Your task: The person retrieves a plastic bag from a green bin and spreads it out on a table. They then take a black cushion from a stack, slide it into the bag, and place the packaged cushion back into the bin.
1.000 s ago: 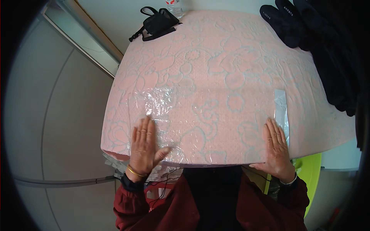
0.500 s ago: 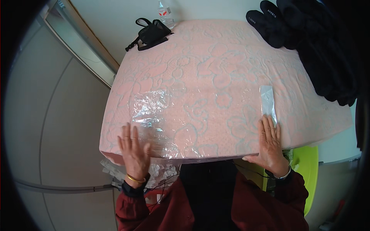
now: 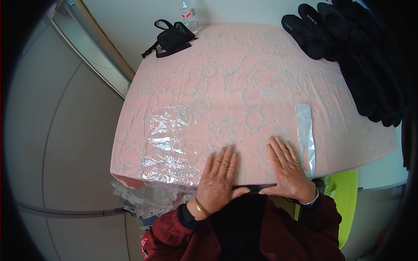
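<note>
A clear plastic bag (image 3: 167, 143) lies flat across the front of the pink patterned cloth (image 3: 209, 82). Its left part is crinkled and shiny, and a white strip (image 3: 306, 139) runs along its right end. My left hand (image 3: 219, 176) rests on the middle of the bag near the table's front edge, fingers stretched out. To its right, my right hand (image 3: 287, 170) lies flat on the bag just left of the white strip, fingers extended. Both thumbs point toward each other at the front edge. Neither hand grips anything.
Dark folded socks (image 3: 348, 56) are piled at the back right. A black strapped bag (image 3: 174, 38) and a clear bottle (image 3: 189, 16) stand at the back left. Below the front edge are crumpled clear plastic packaging (image 3: 150, 200) on the left and a lime-green bin (image 3: 348, 195) on the right.
My left hand has moved right, from the bag's left part to its middle. My right hand has shifted left off the white strip, which now shows in full.
</note>
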The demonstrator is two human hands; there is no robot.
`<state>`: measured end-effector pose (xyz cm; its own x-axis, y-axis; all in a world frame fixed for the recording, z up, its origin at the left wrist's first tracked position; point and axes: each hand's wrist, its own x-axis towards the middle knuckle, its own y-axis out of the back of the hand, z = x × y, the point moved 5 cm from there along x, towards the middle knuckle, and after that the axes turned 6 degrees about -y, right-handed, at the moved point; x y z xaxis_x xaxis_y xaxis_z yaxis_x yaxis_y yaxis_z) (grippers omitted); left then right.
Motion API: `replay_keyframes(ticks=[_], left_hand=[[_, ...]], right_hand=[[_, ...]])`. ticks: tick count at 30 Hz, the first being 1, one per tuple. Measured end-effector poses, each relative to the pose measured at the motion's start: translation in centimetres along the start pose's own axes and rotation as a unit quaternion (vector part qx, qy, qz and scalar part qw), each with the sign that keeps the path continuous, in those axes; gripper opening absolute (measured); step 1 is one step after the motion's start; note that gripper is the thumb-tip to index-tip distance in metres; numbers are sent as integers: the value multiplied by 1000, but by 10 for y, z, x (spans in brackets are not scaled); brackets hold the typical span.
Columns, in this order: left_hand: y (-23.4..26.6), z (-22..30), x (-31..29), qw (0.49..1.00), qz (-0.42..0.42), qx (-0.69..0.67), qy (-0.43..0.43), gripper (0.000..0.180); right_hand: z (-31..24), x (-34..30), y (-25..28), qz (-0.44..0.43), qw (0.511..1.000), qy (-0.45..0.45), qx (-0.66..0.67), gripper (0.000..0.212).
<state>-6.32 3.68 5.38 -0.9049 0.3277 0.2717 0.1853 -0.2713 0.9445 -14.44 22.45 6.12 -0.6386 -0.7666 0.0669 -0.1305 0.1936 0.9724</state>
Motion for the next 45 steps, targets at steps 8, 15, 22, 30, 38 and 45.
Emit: replay_keyframes(ticks=[8,15,22,30,38,45], left_hand=[[40,-86,-51,995,-35,51,72,108],[62,-150,-103,977,0,82,196,111],[66,-121,-100,962,13,149,228,101],[76,-20,-8,990,-70,114,-37,101],[27,8,53,972,-96,41,-211,103],[-3,-27,55,960,-217,37,-175,108]], right_hand=[[39,-24,13,-23,998,-59,-20,129],[54,-40,11,4,995,-95,-40,131],[39,-48,31,-28,991,-118,-55,125],[16,-23,68,-45,998,-19,-31,106],[23,18,55,-27,997,52,-52,99],[44,37,29,-189,981,14,-34,103]])
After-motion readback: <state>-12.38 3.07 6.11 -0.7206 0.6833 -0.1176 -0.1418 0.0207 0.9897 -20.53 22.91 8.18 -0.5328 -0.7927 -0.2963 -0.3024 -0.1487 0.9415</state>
